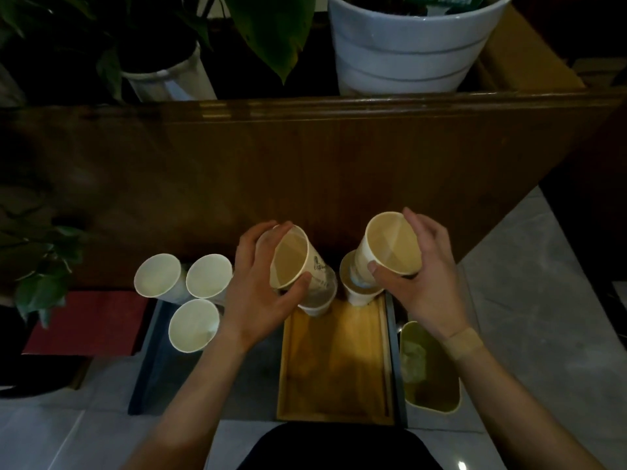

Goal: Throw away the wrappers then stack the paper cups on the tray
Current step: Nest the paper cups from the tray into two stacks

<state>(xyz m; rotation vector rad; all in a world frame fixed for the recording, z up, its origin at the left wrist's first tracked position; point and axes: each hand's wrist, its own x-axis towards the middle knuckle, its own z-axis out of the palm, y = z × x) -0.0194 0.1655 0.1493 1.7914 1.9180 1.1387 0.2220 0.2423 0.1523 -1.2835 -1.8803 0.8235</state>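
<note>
Both hands grip paper cups above the far end of the wooden tray (336,361): the left hand (261,286) clamps a printed cup (291,257) over a cup stack (317,300), the right hand (417,266) holds a plain cup (393,247) tilted above another stack (359,283). A skewed drop could topple either stack off the tray's edge. Three loose cups (195,325) wait at left; a small bin (429,368) holding a crumpled wrapper sits right.

Two tilted paper cups (291,257) above wooden tray (336,364)
</note>
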